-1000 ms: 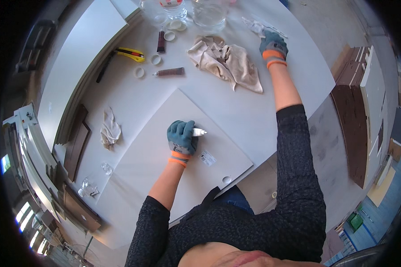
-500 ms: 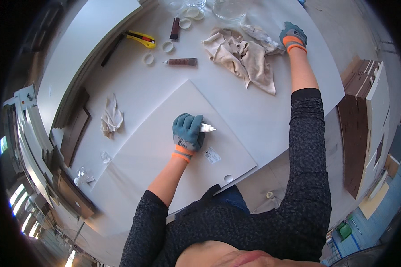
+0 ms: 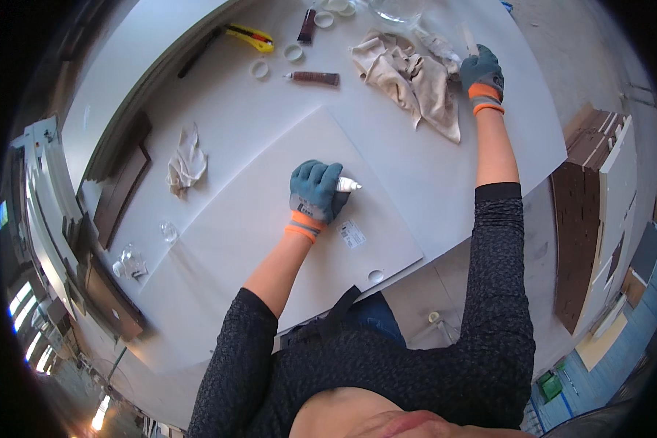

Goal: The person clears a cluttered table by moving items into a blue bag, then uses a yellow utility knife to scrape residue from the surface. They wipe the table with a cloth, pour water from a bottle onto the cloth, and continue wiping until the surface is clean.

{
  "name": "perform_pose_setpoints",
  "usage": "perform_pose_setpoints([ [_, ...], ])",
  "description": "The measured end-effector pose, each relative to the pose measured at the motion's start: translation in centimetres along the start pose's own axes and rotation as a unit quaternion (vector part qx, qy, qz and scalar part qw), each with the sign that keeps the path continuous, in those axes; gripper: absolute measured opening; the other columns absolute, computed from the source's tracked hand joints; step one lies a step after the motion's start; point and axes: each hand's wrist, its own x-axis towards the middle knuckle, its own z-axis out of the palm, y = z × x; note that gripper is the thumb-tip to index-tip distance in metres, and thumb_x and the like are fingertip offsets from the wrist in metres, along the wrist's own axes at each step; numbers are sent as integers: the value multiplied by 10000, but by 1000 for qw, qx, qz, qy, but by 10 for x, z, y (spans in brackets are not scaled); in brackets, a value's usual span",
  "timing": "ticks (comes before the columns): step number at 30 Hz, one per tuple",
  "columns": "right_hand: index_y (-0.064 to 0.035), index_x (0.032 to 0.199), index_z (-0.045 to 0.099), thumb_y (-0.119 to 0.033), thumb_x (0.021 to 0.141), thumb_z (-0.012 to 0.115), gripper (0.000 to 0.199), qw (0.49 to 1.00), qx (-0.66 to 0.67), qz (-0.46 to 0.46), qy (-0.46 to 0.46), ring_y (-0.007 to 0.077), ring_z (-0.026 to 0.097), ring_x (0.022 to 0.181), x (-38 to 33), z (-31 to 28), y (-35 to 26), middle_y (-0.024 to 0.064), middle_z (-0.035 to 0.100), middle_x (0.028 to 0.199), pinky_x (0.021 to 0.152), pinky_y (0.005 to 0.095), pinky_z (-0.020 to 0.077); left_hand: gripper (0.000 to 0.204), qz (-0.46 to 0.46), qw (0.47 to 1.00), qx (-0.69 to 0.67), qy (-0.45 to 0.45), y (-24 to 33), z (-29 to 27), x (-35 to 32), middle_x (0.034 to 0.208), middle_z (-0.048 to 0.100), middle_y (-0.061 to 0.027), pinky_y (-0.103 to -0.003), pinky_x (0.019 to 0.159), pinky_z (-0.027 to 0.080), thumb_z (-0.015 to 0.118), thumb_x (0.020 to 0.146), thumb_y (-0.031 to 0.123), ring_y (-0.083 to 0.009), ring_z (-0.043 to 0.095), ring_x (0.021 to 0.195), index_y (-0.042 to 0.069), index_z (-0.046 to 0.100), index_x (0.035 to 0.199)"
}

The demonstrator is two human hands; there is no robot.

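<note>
In my gloved left hand is a small white tube with a narrow tip, the fingers wrapped round it. The hand rests over a flat white panel that bears a printed label. My right hand, also gloved, is stretched out to the far right of the table. Its fingers are closed on a narrow, pale, flat-looking piece that sticks out past them; its kind is unclear. A crumpled beige cloth lies just left of that hand, with crumpled clear plastic beside it.
Two brown tubes, several white rings and a yellow utility knife lie toward the back. A small cloth and a clear plastic bottle are at left. Stacked brown boards stand to the right, off the table.
My right hand has drawn slightly nearer, and a pale narrow piece now shows in its fingers. My left hand keeps the white tube above the panel. The whole view has shifted a little.
</note>
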Motion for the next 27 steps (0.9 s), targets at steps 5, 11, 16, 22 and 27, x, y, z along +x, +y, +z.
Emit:
perform_pose_setpoints([
  [5,-80,1214,720,-446,922,639,475,993,6,54,-108,422,660,1164,-23,-7,-22,192,703,1278,989,489,529,394,11,1000,-6,13,0,-2,1,895,664,-56,-456,803,513,830,726,245,-299,645,855,106,675,1060],
  [11,-55,1096,759,-416,934,675,404,991,129,22,-22,409,707,1015,-63,-53,-45,213,746,1085,854,484,546,410,6,1000,-11,19,1,-5,-3,905,686,-65,-456,818,520,826,746,227,-301,659,862,100,672,1104],
  [16,-99,1233,726,-500,916,690,512,994,46,-76,-70,423,667,1116,-137,-33,-44,225,695,1240,952,488,534,359,-39,997,-68,22,3,-14,-14,931,697,-149,-487,795,525,716,886,217,-379,666,857,84,668,1215],
  [22,-121,1309,686,-384,916,746,477,988,118,-86,48,399,661,1135,-234,-67,-77,216,666,1283,949,475,548,318,-115,962,-235,76,41,-95,-47,977,717,-200,-435,750,557,625,997,147,-385,702,837,60,624,1303],
  [27,-16,1129,746,-297,940,748,338,976,111,-170,73,305,712,838,-284,-94,-125,169,736,927,790,391,555,261,-161,918,-360,40,54,-171,-115,1027,725,-114,-295,730,549,562,1034,41,-144,667,799,-24,607,1282],
])
